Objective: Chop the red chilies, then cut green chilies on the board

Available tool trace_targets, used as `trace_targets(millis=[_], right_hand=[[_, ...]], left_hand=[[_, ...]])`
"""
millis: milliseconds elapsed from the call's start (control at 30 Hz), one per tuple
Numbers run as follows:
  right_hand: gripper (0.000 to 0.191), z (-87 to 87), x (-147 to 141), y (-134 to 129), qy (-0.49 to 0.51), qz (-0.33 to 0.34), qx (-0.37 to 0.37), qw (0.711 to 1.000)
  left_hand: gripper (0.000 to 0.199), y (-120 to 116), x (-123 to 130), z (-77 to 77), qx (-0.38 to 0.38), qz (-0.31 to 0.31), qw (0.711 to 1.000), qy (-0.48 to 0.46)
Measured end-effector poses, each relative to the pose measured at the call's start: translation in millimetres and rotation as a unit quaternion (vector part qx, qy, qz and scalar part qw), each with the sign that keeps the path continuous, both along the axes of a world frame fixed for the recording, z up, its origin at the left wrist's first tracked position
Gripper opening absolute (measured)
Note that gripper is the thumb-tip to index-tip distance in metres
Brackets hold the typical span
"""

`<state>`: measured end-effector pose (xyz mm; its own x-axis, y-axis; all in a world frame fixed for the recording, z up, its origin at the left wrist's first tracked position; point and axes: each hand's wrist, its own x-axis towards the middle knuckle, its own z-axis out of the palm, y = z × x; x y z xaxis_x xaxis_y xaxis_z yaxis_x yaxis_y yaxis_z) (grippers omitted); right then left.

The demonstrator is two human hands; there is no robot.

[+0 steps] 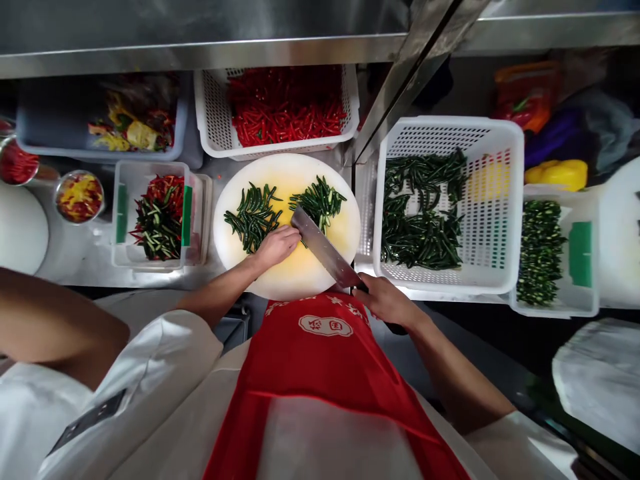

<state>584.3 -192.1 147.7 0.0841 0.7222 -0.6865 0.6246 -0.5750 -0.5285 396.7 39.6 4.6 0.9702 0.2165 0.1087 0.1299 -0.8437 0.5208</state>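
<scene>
The step in hand looks like cutting slim, dark-green chillies on a round white plastic chopping board point(285, 283) stained yellow in the middle. The chillies lie in two heaps on it — a left heap point(253, 220) and a right heap point(320, 200), with the tip of a broad steel cleaver point(325, 250) between them. The right hand point(384, 299) is wrapped around the cleaver's handle; the left hand point(277, 245) rests on the board with its fingers curled, right by the blade tip. Whether it pinches a chilli I cannot tell, since the fingertips are hidden. More green chillies point(425, 233) lie in a white perforated plastic basket point(493, 247) to the right, on the steel counter point(83, 257).

As I judge it, the next stroke calls for a level blade and left fingertips tucked well clear of the edge.

As for writing, the red cloth apron point(300, 367) carries white Chinese-looking characters and a pale badge point(326, 325) with more of them — upside down here and too small to read surely. A dark patch point(87, 420) on the white left sleeve point(160, 360) shows nothing legible.
</scene>
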Motion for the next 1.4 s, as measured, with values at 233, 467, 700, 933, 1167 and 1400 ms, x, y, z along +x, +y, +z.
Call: trace_targets(millis=[233,467,700,933,1167,1400], right_hand=[[0.013,-40.6,-22,35,-0.033,-0.025,0.033,0.999],[0.022,-16.8,-15,1,0.002,-0.032,0.052,0.998],[0.022,-17.1,-22,-28,0.046,-0.027,0.008,0.999],[0.028,-27.2,-36,-9,0.036,-0.109,0.022,0.993],[0.024,-22.0,-31,-3,0.000,-0.065,0.032,0.997],[0.019,-4.9,-33,-2,0.014,-0.044,0.021,0.999]], left_hand=[[0.024,2,-5,8.2,-0.043,0.009,0.999,-0.010],[0.016,25,-42,37.0,-0.051,0.323,0.944,0.039],[0.006,32,-29,26.3,0.003,0.345,0.919,0.189],[0.017,23,-38,47.5,-0.065,0.183,0.980,0.047],[0.022,0,-18,16.7,-0.045,0.064,0.996,0.041],[0.028,5,-19,11.7,-0.035,0.011,0.999,0.019]])
